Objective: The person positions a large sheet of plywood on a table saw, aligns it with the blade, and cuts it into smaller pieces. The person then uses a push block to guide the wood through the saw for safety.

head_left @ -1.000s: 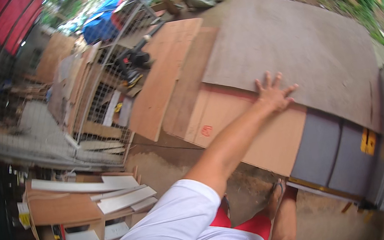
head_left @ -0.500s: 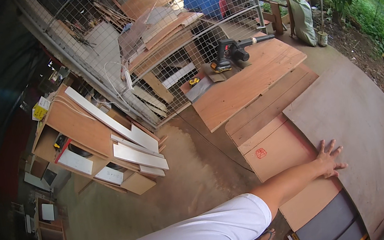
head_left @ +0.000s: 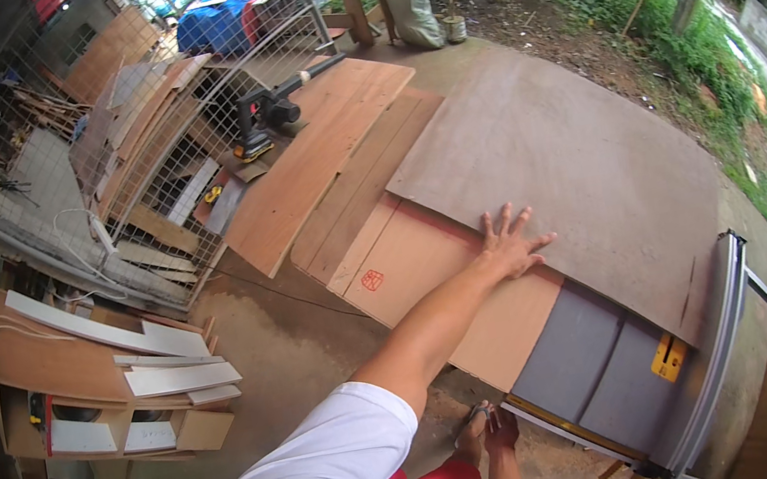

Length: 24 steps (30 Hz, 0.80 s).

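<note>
Head view: one hand (head_left: 507, 247), the left, lies flat with fingers spread on one large grey-brown sheet (head_left: 576, 177), its edge under the palm.

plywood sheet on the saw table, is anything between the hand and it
Nothing visible. The left hand lies flat with fingers spread on the boards, across the edge where the big grey-brown plywood sheet overlaps the lighter board. The right hand is out of view.

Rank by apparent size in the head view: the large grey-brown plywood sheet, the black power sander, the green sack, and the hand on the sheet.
1. Large grey-brown plywood sheet, by far.
2. Green sack.
3. Black power sander and left hand look alike; the sander lies farther away, so unranked.
</note>
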### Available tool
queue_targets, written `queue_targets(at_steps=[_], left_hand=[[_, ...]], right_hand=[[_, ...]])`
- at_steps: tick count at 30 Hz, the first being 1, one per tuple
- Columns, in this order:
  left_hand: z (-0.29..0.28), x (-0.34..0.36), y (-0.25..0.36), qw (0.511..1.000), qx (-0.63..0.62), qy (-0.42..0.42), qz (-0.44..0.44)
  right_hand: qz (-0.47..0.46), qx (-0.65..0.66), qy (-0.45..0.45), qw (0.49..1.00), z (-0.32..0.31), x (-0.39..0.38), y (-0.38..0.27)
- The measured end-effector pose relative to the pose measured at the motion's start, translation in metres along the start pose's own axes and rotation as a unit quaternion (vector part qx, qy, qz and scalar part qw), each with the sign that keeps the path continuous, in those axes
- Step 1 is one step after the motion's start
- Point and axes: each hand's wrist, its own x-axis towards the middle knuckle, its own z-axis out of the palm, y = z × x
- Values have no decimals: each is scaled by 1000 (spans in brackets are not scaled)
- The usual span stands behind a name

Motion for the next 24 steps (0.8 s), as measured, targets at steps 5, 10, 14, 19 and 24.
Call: queue_targets(at_steps=[5, 10, 14, 19, 24], left_hand=[[19, 0, 12, 995, 1, 102, -7], [44, -69, 5, 944, -109, 312, 15], [75, -208, -38, 869, -225, 438, 53], [136, -490, -133, 718, -333, 535, -295], [188, -774, -217, 512, -22, 690, -511]], right_hand=[[-75, -380, -84, 918, -15, -27, 9], [-233, -550, -229, 768, 34, -80, 12], [-151, -660, -371, 636, 84, -114, 15], [-73, -627, -530, 566, 156, -144, 51], [-123, -704, -535, 450, 233, -176, 92]])
